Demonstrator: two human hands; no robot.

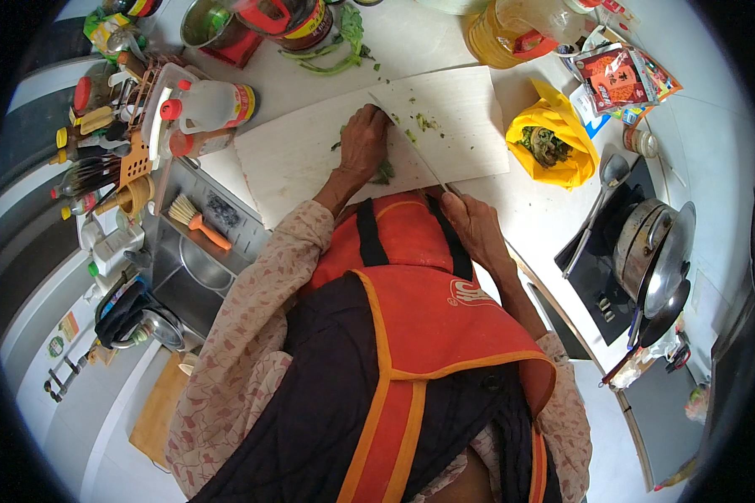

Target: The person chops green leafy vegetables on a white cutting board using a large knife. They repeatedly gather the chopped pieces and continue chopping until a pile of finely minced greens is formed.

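Observation:
My left hand (364, 139) lies fingers bent on a pale cutting board (302, 148), over some dark green leafy vegetable (384, 171) that it mostly hides. My right hand (472, 223), at the board's near edge, is closed around the handle of a kitchen knife (418, 151). The blade slants away to the upper left, its tip past my left fingertips. Chopped green bits (425, 122) are scattered on the board right of the blade. Right of the board stands an open yellow plastic bag (579, 165) with wilted leaves and scraps inside.
Beyond the board lie green leafy stalks (351, 38) and a large oil jug (497, 38). Plastic bottles (217, 105) stand at the left, above a steel sink (182, 289) with an orange-handled brush (207, 231). At the right are a ladle (615, 170) and a lidded pot (642, 242) on a black cooktop.

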